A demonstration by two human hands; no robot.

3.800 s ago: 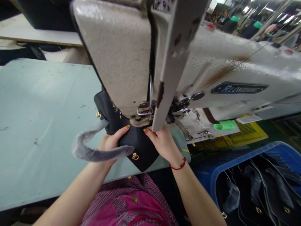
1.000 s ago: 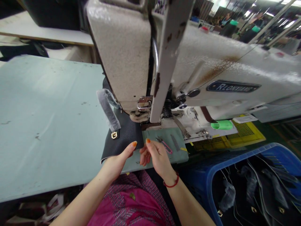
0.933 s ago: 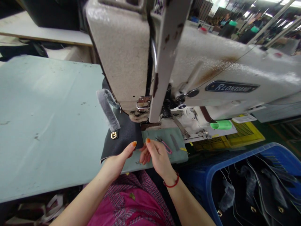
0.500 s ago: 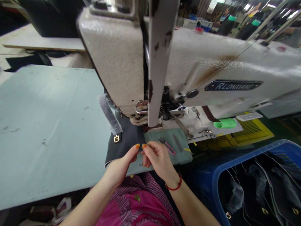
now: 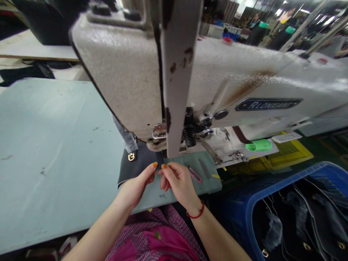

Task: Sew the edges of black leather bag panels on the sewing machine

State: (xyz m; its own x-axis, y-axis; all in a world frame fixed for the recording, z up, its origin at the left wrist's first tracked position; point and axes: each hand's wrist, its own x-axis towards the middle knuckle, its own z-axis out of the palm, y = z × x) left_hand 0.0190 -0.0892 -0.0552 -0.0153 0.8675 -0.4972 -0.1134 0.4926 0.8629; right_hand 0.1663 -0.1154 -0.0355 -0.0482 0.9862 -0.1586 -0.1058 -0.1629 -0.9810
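Note:
A black pebbled-leather bag [image 5: 140, 165] with a gold clasp [image 5: 131, 156] lies on the pale green sewing table [image 5: 54, 145], its far end under the presser foot [image 5: 157, 143] of a white industrial sewing machine [image 5: 122, 72]. My left hand [image 5: 137, 185] has its thumb on the bag's near edge. My right hand [image 5: 176, 179] is right beside it, its fingertips pinched together; anything fine between them is too small to see. A grey-wrapped strap [image 5: 127, 137] runs up behind the machine head, mostly hidden.
Pink-handled thread snips [image 5: 194, 174] and a grey blade lie on the table right of my right hand. A blue crate [image 5: 261, 214] holds dark bags at lower right. Behind it are a green spool [image 5: 258, 145] and a yellow crate [image 5: 288, 152]. Co-workers [image 5: 257, 32] stand far off.
The bag now lies flat under the presser foot, where my hands earlier lifted and turned it. My hands have moved together at its near edge, and the strap has swung behind the machine head.

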